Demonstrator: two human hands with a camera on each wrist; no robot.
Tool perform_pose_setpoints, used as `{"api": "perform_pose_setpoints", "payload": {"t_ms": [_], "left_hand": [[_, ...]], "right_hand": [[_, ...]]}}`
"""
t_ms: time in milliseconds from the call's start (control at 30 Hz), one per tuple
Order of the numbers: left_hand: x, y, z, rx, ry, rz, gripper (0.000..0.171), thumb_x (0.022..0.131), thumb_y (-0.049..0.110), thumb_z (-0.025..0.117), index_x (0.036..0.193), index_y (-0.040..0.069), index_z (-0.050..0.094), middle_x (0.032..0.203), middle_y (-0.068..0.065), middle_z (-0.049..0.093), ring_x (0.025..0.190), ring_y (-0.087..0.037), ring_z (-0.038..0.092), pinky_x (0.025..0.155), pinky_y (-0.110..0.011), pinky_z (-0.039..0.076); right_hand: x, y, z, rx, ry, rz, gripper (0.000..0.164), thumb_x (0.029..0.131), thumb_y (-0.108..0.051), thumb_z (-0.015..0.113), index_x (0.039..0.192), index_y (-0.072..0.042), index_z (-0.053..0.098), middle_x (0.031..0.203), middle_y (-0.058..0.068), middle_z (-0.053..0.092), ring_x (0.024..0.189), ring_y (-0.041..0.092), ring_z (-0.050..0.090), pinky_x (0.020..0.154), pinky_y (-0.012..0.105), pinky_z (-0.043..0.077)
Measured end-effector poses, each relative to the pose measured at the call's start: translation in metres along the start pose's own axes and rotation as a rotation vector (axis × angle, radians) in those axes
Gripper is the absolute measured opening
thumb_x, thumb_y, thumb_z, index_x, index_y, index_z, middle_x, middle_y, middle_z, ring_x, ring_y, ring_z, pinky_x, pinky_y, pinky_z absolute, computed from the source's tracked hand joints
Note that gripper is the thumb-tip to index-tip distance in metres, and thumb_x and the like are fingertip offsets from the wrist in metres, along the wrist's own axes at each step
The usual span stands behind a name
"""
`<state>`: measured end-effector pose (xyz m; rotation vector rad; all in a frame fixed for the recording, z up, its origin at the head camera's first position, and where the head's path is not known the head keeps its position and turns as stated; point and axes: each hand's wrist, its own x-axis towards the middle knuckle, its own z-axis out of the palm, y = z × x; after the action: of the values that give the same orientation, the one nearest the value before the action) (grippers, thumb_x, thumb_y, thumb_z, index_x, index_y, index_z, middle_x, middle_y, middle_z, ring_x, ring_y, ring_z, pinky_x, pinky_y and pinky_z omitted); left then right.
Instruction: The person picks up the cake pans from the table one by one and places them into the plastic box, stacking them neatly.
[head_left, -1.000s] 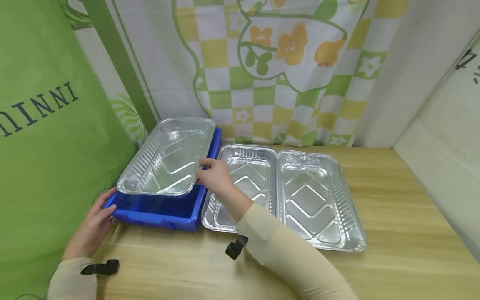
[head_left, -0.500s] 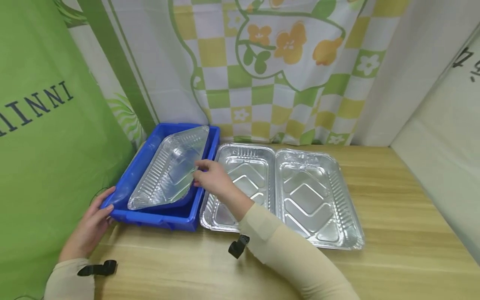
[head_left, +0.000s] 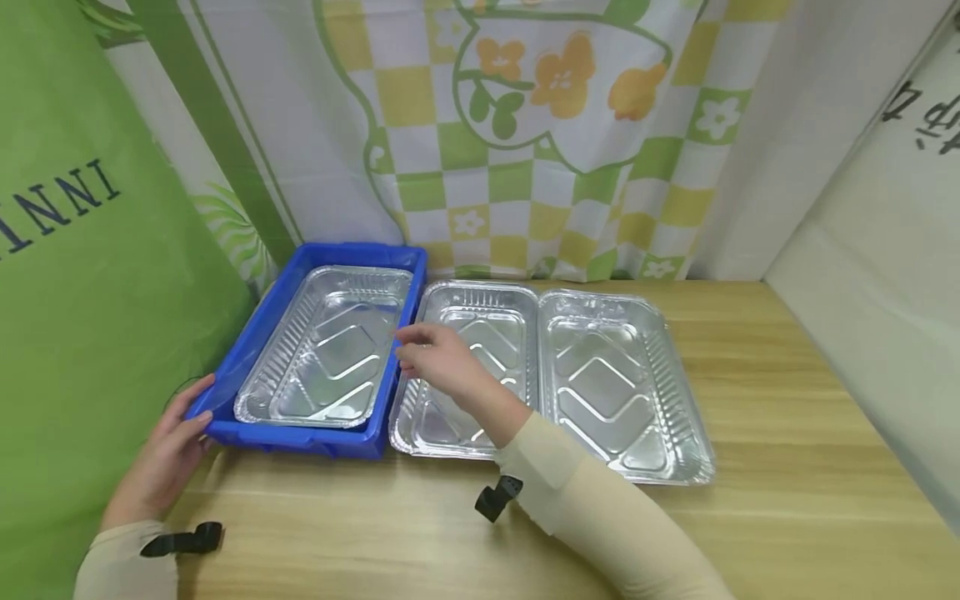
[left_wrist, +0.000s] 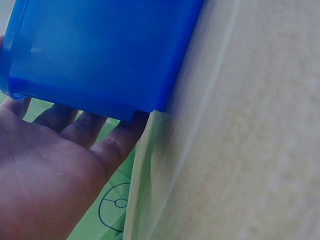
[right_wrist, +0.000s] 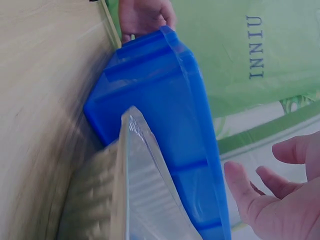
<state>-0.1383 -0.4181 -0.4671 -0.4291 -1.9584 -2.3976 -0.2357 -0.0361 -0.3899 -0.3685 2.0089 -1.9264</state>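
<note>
A blue plastic bin [head_left: 279, 437] stands on the left, and a rectangular aluminium foil pan [head_left: 341, 350] lies inside it, its rim below the bin's. My left hand [head_left: 161, 467] holds the bin's near left corner, thumb on the rim. In the left wrist view its fingers [left_wrist: 85, 127] lie along the bin's outer wall. My right hand [head_left: 450, 360] hovers by the bin's right rim, fingers loosely bent and holding nothing. The right wrist view shows a gap between its fingers [right_wrist: 239, 187] and the bin wall [right_wrist: 155, 90].
Two more foil pans stand side by side right of the bin: the middle pan [head_left: 491, 321], partly under my right forearm, and the right pan [head_left: 611, 375]. They rest on a wooden table [head_left: 780, 400]. A green curtain [head_left: 90, 333] hangs at left, a checked curtain [head_left: 510, 192] behind.
The foil pan has gone from above the bin, tilting on the way, down to lie inside it. My right hand has let go of its edge. My left hand stays at the corner.
</note>
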Motion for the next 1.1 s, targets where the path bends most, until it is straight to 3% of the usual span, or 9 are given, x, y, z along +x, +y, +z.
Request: {"api": "perform_pose_setpoints", "payload": {"t_ms": [100,233,367,567,733,933,1100], "left_hand": [[-0.003,0.002,-0.002,-0.016,0.011,0.003,0.054,0.104,-0.003,0.029,0.156,0.011,0.024,0.139,-0.004,0.035,0.118,-0.011,0.052,0.092,-0.020,0.047],[-0.006,0.004,-0.005,-0.038,0.012,0.006,0.054,0.103,-0.004,0.029,0.156,0.011,0.025,0.138,-0.005,0.036,0.116,-0.012,0.053,0.090,-0.021,0.048],[-0.006,0.004,-0.007,-0.049,0.013,-0.002,0.054,0.103,-0.004,0.029,0.156,0.011,0.025,0.138,-0.004,0.038,0.115,-0.012,0.053,0.089,-0.021,0.048],[-0.006,0.001,-0.005,-0.050,0.023,-0.010,0.054,0.103,-0.005,0.029,0.155,0.010,0.025,0.138,-0.004,0.039,0.117,-0.012,0.053,0.090,-0.021,0.048],[-0.001,0.000,0.000,-0.060,0.010,-0.011,0.054,0.104,-0.004,0.030,0.155,0.009,0.024,0.139,-0.005,0.039,0.118,-0.011,0.052,0.092,-0.021,0.048],[0.003,0.001,0.003,-0.051,0.018,-0.003,0.052,0.104,-0.004,0.030,0.154,0.009,0.028,0.135,-0.006,0.042,0.110,-0.012,0.055,0.085,-0.021,0.049],[0.002,0.001,0.003,-0.067,0.013,-0.003,0.052,0.103,-0.005,0.029,0.153,0.009,0.029,0.136,-0.006,0.042,0.111,-0.012,0.055,0.085,-0.021,0.049]], "right_hand": [[-0.003,-0.002,-0.010,0.007,-0.011,-0.017,0.034,0.094,-0.003,0.056,0.126,0.008,0.057,0.116,0.021,0.061,0.099,0.038,0.062,0.083,0.036,0.057],[-0.011,-0.005,-0.029,0.006,-0.008,-0.030,0.033,0.095,-0.004,0.055,0.126,0.008,0.056,0.117,0.020,0.061,0.095,0.030,0.063,0.084,0.036,0.056],[-0.019,-0.007,-0.055,0.053,0.048,-0.012,0.031,0.096,-0.003,0.055,0.126,0.007,0.057,0.118,0.018,0.060,0.091,0.023,0.062,0.087,0.038,0.055],[-0.035,-0.007,-0.102,0.095,0.132,-0.012,0.032,0.097,-0.004,0.054,0.127,0.008,0.054,0.120,0.016,0.057,0.097,0.028,0.058,0.090,0.039,0.054],[-0.063,0.004,-0.143,0.021,0.176,-0.039,0.035,0.096,-0.002,0.053,0.128,0.010,0.052,0.121,0.016,0.055,0.100,0.025,0.057,0.091,0.043,0.053],[-0.102,0.018,-0.192,-0.094,0.230,-0.017,0.039,0.097,-0.005,0.053,0.132,0.011,0.048,0.125,0.017,0.054,0.099,0.016,0.060,0.091,0.036,0.053],[-0.133,0.024,-0.229,-0.118,0.289,-0.051,0.030,0.099,-0.008,0.055,0.126,0.005,0.053,0.114,0.002,0.059,0.097,0.011,0.059,0.086,0.030,0.054]]}}
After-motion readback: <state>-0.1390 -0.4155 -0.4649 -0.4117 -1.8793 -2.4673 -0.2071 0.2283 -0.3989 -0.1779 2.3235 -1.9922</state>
